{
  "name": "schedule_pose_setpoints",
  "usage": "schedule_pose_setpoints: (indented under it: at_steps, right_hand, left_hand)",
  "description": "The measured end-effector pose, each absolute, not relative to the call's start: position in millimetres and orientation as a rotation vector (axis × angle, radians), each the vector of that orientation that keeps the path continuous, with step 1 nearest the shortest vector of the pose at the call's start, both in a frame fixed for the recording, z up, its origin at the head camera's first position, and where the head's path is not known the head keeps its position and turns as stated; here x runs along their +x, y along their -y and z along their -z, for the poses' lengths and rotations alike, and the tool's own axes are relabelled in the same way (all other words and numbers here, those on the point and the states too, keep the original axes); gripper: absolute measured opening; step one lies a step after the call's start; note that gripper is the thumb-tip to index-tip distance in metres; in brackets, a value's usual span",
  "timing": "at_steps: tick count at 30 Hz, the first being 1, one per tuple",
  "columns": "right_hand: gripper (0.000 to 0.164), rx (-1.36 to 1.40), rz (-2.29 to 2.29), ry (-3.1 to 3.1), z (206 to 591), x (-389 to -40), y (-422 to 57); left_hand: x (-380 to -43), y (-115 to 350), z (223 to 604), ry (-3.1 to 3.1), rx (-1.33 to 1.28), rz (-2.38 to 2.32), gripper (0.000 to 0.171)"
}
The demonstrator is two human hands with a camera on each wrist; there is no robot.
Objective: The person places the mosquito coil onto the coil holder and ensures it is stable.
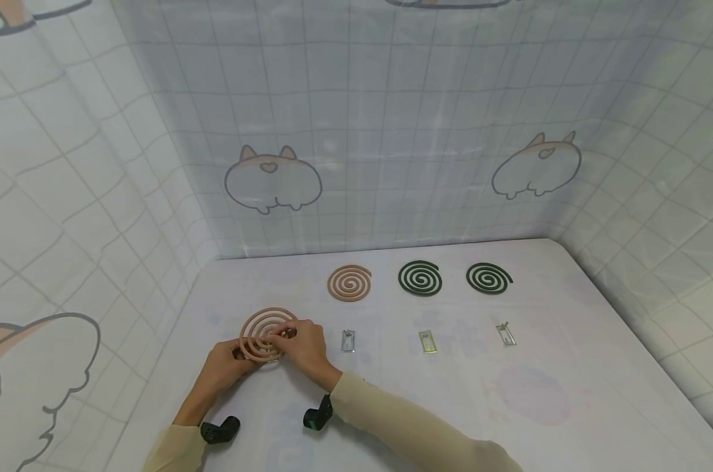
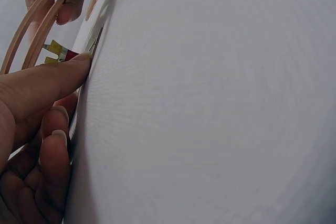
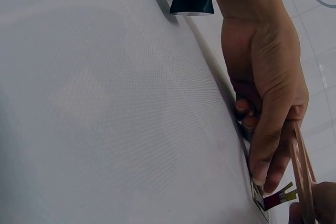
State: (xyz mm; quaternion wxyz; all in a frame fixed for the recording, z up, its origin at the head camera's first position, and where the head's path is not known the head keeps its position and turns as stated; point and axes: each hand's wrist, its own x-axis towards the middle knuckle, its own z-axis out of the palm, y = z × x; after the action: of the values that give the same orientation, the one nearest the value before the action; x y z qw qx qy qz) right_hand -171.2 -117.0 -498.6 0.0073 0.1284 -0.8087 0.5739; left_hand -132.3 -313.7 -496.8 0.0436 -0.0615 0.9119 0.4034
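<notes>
An orange-brown mosquito coil point(image 1: 261, 321) is tilted above the table at the left in the head view. My right hand point(image 1: 307, 344) pinches it near its centre, thumb and fingertips together. Below the coil, my left hand point(image 1: 225, 366) holds a small metal coil stand by its flat base. In the left wrist view the stand's upright tab point(image 2: 59, 52), forked and reflecting yellow and red, rises beside my left thumb point(image 2: 71, 74), towards the coil point(image 2: 37, 30). The right wrist view shows the same forked tab point(image 3: 281, 196) beside the coil's rings point(image 3: 302, 169). The coil partly hides the stand from above.
Along the back lie another brown coil point(image 1: 349, 283) and two green coils point(image 1: 420, 278) point(image 1: 489, 278). Three metal stands point(image 1: 348, 341) point(image 1: 428, 341) point(image 1: 506, 334) lie in a row before them. Patterned cloth walls point(image 1: 392, 164) enclose the white table point(image 1: 569, 393).
</notes>
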Motion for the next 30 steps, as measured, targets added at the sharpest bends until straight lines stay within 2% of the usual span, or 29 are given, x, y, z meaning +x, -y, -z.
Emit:
schedule_pose_setpoints:
  at_steps: [19,30]
  right_hand:
    - [0.013,0.402,-1.829,2.528,500.1,-167.5,116.2]
    - [0.012,0.432,-1.765,2.555,502.1,-169.0,116.5]
  left_hand:
    - [-132.3,314.3,499.8,-2.774,-0.196,-1.241,0.026]
    - [-131.6,314.7,497.9,-2.778,-0.162,-1.22,0.034]
